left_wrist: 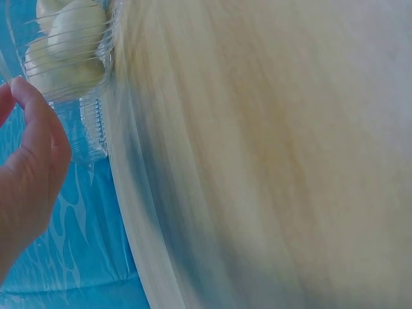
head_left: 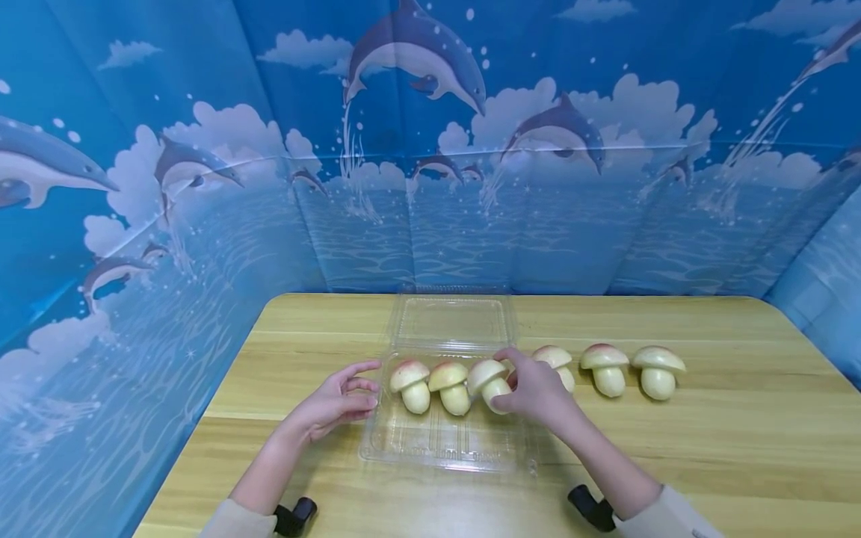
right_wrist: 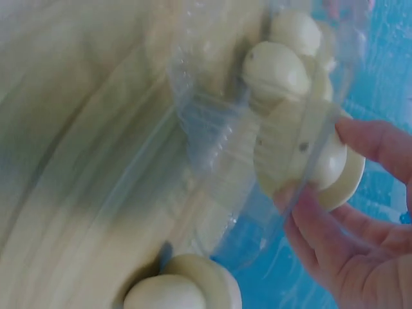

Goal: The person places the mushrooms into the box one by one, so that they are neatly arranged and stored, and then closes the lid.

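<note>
A clear plastic clamshell container lies opened out on the wooden table, its lid folded back on the far side. Two toy mushrooms, one with a pink-tinted cap and one with a yellowish cap, lie side by side in its tray. Beside them my right hand holds a third mushroom between thumb and fingers, over the tray's right part. In the right wrist view its stem shows behind the clear wall. My left hand has its loosely bent fingers right at the container's left edge.
To the right of the container several more mushrooms stand in a row, among them a pink-capped one and a pale one. Another is partly hidden by my right hand. A blue dolphin-print curtain hangs behind the table.
</note>
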The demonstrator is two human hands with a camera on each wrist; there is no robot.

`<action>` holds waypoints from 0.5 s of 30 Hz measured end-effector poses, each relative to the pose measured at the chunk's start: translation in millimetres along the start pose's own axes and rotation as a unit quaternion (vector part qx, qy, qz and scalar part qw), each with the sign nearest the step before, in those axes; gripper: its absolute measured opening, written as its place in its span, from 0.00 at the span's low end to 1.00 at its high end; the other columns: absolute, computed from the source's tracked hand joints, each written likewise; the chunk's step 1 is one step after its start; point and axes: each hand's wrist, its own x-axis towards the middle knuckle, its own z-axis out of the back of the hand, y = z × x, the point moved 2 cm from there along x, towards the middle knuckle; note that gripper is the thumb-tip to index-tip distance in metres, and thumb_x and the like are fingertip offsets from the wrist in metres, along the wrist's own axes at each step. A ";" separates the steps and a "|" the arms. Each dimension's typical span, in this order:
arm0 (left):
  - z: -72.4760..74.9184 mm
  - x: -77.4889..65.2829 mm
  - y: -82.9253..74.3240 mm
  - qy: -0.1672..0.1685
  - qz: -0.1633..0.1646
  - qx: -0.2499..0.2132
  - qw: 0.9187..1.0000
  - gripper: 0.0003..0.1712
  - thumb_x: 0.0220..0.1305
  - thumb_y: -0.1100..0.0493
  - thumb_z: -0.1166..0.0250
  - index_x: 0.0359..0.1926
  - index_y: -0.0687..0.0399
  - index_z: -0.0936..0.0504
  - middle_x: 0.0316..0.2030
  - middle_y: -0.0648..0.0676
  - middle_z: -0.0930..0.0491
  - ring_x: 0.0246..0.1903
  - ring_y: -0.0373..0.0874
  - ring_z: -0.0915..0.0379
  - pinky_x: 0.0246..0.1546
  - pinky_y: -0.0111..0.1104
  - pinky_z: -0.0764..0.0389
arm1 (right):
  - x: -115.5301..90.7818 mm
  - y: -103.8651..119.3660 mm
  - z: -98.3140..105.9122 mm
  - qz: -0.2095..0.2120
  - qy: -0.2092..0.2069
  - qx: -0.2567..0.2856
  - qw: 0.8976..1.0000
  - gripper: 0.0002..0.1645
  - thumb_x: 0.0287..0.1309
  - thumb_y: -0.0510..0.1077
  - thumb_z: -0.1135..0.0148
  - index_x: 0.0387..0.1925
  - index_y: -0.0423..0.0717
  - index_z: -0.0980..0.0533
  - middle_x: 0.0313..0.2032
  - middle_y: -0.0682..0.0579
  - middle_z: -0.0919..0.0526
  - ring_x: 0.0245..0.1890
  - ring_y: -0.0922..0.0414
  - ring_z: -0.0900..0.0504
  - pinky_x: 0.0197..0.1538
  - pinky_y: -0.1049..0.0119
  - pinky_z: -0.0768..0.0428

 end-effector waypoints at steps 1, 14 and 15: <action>0.0 0.1 -0.2 0.000 0.000 0.000 1.000 0.41 0.57 0.70 0.38 0.69 0.60 0.47 0.44 0.57 0.30 0.33 0.39 0.26 0.37 0.30 0.21 | -0.8 0.6 -1.6 0.006 -0.009 -0.006 1.000 0.36 0.36 0.37 0.29 0.53 0.39 0.30 0.22 0.52 0.24 0.21 0.57 0.28 0.24 0.65 0.29; -1.6 -1.9 -1.7 -0.001 0.003 0.003 1.000 0.41 0.57 0.69 0.38 0.69 0.60 0.46 0.45 0.57 0.30 0.34 0.40 0.26 0.38 0.31 0.21 | -8.5 4.0 -23.4 0.088 -0.112 -0.095 0.985 0.34 0.32 0.31 0.30 0.48 0.33 0.28 0.16 0.50 0.26 0.12 0.60 0.33 0.14 0.70 0.34; -1.5 -2.0 -1.8 -0.002 0.003 0.004 1.000 0.41 0.57 0.69 0.38 0.69 0.60 0.46 0.45 0.57 0.30 0.34 0.40 0.26 0.38 0.31 0.21 | -8.9 4.1 -24.8 0.092 -0.118 -0.101 0.983 0.33 0.32 0.31 0.29 0.48 0.34 0.28 0.16 0.49 0.26 0.12 0.60 0.33 0.14 0.70 0.34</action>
